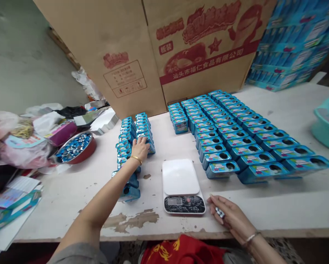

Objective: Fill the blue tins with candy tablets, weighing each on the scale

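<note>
My left hand (140,148) reaches over the right column of blue tins (143,125) on the left side of the table, its fingers closed around the edge of one tin. Beside it stands another column of blue tins (123,148). Near the front edge my right hand (226,214) is half curled, palm up, with small blue-and-white wrapped pieces (220,212) in its fingers. Between the hands lies a white kitchen scale (180,178) with a bare plate; its display appears to read 0.0.
Many rows of blue tins (236,141) fill the right side. A red bowl of wrapped pieces (78,147) and plastic bags (29,146) are at left. Large cardboard (192,69) stands behind, stacked blue packs (288,55) at back right, a teal basin (325,126) at far right.
</note>
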